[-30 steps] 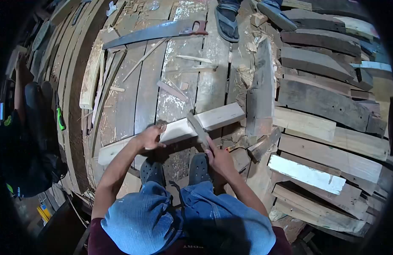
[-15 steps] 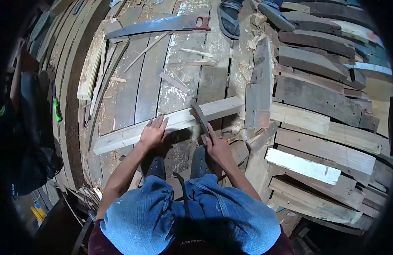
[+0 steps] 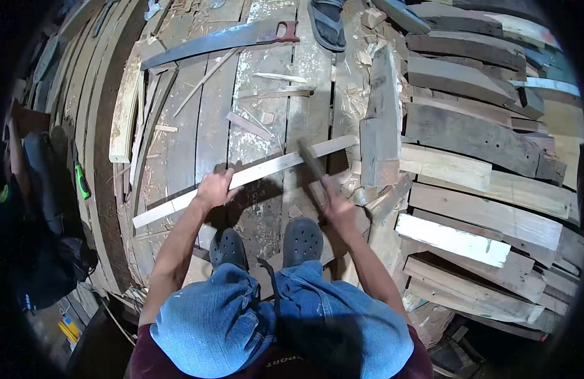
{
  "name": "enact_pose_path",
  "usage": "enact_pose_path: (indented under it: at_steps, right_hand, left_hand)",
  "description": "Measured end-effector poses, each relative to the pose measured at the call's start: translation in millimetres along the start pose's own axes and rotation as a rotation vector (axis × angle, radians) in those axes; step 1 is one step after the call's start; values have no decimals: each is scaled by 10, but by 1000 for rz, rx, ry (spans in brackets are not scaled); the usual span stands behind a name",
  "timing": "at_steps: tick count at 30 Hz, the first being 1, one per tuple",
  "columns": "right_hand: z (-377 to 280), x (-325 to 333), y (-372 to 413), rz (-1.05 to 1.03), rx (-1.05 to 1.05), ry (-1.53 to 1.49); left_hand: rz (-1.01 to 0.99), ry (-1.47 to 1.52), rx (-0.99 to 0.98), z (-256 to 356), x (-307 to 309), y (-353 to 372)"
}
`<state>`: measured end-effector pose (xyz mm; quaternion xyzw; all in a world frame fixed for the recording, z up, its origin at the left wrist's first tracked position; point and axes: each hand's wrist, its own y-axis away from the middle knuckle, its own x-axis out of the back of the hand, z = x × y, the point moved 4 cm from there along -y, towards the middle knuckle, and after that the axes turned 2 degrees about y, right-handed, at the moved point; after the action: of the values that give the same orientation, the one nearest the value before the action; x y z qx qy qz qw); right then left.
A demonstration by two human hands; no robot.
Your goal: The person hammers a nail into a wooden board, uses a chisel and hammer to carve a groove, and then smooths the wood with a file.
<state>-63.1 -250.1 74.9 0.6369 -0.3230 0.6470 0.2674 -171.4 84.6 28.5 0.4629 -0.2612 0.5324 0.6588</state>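
A long, pale squared wooden beam (image 3: 267, 168) slants across the plank floor in front of my feet, its right end near a grey timber block (image 3: 379, 151). My left hand (image 3: 215, 191) is closed on the beam left of its middle, fingers over its far edge. Gripped in my right hand (image 3: 340, 205) is a long, narrow dark tool (image 3: 312, 163), smeared by motion, which crosses over the beam right of its middle. Its exact kind I cannot tell.
A handsaw (image 3: 222, 43) with a red-brown handle lies beyond the beam among offcuts and shavings. Stacked timbers (image 3: 469, 170) fill the right side. Another person's sandalled foot (image 3: 328, 25) stands at the far edge. A green-handled tool (image 3: 82, 182) lies left.
The beam has rolled, so a narrower face shows now. My left hand has wrapped further over it, and my right hand has moved right and slightly toward me with the tool.
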Motion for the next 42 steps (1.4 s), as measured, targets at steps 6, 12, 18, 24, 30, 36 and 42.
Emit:
enact_pose_path:
  at_steps: [6,12,18,24,30,36,42]
  right_hand:
    - [-415,-9,-58,-496,-3,-148]
    - [145,77,-509,-354,-408,-297]
    - [-152,306,-537,-621,-232,-302]
    - [-186,189,-381,-544,-195,-171]
    - [307,-192,-357,-497,-537,-465]
    - [-141,28,-298,-253,54,25]
    - [-561,104,-304,-358,-324,-320]
  left_hand:
    - [-19,41,27,-40,150,-111]
    - [50,123,5,-102,157,-130]
    - [133,99,-45,-109,129,-129]
    - [97,131,26,-72,126,-114]
    - [-69,127,93,-83,69,-86]
    - [-110,55,77,-32,148,-197]
    - [-338,-213,-21,101,170,-287]
